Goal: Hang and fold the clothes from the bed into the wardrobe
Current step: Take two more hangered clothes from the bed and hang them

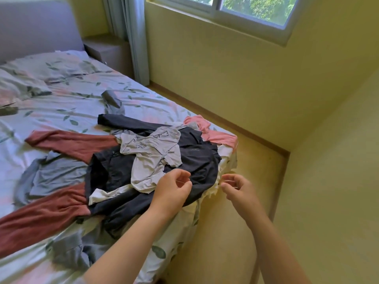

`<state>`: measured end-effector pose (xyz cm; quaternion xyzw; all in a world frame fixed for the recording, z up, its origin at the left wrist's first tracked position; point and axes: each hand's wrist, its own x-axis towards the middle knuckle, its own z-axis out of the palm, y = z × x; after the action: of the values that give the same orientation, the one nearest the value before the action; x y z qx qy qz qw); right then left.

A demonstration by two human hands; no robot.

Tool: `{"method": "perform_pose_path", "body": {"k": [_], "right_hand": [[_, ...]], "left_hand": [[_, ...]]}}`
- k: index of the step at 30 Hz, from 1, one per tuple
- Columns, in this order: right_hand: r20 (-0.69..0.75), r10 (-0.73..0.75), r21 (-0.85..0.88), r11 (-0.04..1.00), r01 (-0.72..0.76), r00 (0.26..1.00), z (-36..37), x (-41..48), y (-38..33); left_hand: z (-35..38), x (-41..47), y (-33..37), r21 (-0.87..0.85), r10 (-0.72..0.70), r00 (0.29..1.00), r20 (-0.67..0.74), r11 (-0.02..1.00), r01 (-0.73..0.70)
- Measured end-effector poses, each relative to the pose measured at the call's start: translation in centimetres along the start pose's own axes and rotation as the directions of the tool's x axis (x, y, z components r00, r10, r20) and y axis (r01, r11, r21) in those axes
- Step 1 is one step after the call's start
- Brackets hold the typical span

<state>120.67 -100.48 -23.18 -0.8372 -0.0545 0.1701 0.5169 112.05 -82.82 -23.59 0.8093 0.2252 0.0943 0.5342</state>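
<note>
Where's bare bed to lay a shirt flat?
Bare sheet between the pillows and the maroon garment, left of the small grey piece. Narrower strip between that piece and the pink garment. Near corner crowded: navy jacket, light grey shirt, blue-grey garment.

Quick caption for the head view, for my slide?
Left hand above dark jacket, right hand off the bed corner; clothes piled, unfolded.

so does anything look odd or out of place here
The clothes pile is a tangle at the bed corner, the dark jacket drooping over the edge. The left hand and right hand each pinch what looks like a thin thread.
</note>
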Motion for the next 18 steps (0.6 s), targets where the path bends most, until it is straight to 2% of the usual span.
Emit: {"method": "perform_pose_path", "body": {"k": [5,18], "right_hand": [[0.049,0.046,0.021,0.999,-0.047,0.998,-1.7,5.5,1.0],[0.232,0.032,-0.002,0.999,-0.032,0.972,-10.1,23.0,1.1]], "left_hand": [[2.7,4.4,0.3,0.038,-0.031,1.000,-0.003,0.999,0.031],[13.5,14.8,4.4,0.009,-0.142,0.982,-0.125,0.990,0.144]]}}
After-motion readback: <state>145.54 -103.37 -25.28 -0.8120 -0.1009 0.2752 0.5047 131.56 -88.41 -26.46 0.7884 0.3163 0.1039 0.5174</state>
